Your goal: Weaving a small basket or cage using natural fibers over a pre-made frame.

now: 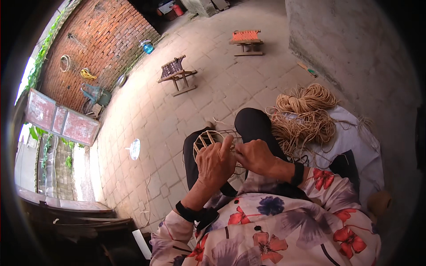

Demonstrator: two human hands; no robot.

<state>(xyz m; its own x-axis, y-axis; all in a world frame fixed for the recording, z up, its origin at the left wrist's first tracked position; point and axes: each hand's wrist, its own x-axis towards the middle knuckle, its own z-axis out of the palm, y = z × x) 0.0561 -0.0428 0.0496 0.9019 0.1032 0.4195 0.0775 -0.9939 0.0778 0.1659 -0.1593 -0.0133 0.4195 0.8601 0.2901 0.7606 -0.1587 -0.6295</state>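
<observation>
A small wire frame [205, 139], partly wrapped in pale tan cord, rests between my knees. My left hand [215, 162] is closed on the frame, its thumb pointing up, and covers much of it. My right hand [256, 155] is closed beside it at the frame's right, fingertips against the left thumb; what exactly it pinches is hidden. To the right, big tangled bundles of tan cord [304, 122] lie on a white sack [357, 148], with loose strands trailing toward my lap.
Two small wooden stools [173, 71] [246, 37] stand on the paving ahead. A brick wall [100, 26] with hanging coils and a leaning panel [62, 117] line the left, near a white round object [135, 149]. A concrete wall [346, 40] is on the right; dark furniture [75, 226] at lower left.
</observation>
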